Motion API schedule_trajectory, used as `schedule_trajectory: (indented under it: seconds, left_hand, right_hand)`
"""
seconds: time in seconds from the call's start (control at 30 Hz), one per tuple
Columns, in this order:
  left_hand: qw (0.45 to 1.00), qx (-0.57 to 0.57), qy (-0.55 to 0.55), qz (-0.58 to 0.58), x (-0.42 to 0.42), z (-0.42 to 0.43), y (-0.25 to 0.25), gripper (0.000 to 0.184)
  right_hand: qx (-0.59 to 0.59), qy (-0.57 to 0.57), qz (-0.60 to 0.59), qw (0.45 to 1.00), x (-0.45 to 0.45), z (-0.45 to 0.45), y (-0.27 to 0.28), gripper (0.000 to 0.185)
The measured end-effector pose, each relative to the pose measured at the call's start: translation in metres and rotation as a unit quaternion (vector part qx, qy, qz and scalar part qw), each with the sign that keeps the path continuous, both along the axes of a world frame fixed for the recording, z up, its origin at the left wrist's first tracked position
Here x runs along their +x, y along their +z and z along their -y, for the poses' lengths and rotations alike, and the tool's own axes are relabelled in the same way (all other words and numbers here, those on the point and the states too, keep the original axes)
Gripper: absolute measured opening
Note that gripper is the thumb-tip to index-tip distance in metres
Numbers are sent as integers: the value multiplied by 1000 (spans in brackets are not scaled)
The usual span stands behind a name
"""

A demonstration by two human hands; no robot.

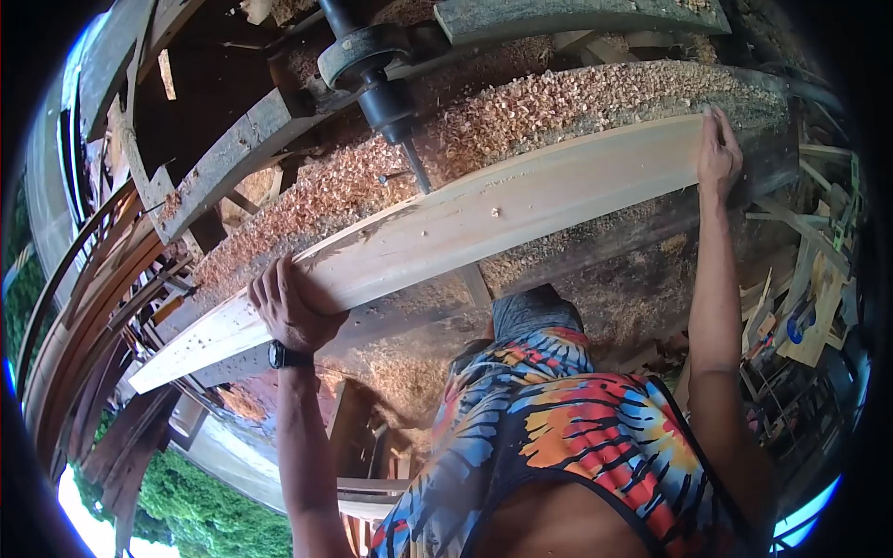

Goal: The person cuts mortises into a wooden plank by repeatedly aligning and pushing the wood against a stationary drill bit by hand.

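Note:
A long pale wooden board (521, 200) lies slantwise across the workbench, its far edge slightly curved. My left hand (296, 302), with a dark watch on the wrist, holds the board toward its left part, fingers reaching over to the far edge. At the right end, my right hand (719, 160) grips the board, its fingers along the end. A dark machine spindle (386, 104) comes down from above, and its thin bit (418, 169) meets or nearly meets the far edge between my hands. I cannot tell whether the bit is turning.
Wood shavings (521, 107) are heaped along the far side of the board. A thick grey timber (237, 153) stands behind at the left, another timber (577, 19) at the top. Curved wooden strips (70, 344) are stacked at far left. Scrap wood (814, 307) lies at the right.

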State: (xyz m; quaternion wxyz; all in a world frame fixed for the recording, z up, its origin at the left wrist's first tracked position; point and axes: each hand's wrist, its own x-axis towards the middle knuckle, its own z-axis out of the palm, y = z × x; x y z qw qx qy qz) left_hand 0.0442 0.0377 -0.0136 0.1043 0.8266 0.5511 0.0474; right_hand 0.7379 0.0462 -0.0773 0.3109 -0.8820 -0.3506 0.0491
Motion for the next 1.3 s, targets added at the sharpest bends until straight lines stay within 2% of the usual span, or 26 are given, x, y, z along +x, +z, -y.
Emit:
schedule_trajectory:
  seconds: [0.5, 0.6, 0.7, 0.87, 1.07, 1.2, 1.3]
  left_hand:
    - [999, 40, -4, 16, 6, -20, 1, 114]
    - [1000, 20, 10, 1, 9, -20, 5, 112]
    - [1000, 28, 12, -6, 11, -19, 6, 115]
    - [1000, 12, 5, -2, 9, -1, 8, 120]
    - [1000, 2, -16, 24, 9, 41, 11, 106]
    - [999, 11, -18, 26, 14, 37, 13, 104]
    - [1000, 5, -17, 23, 15, 33, 16, 102]
  right_hand:
    - [-37, 17, 20, 999, 12, -45, -5, 55]
    - [-46, 5, 20, 999, 11, -45, -6, 54]
    - [-27, 18, 24, 999, 11, -48, -9, 53]
    - [7, 38, 26, 999, 5, -8, -9, 48]
    - [22, 4, -9, 1000, 1, 96, -5, 44]
    - [5, -9, -53, 999, 1, 96, 0, 49]
    - [-13, -15, -44, 999, 3, 87, 2, 50]
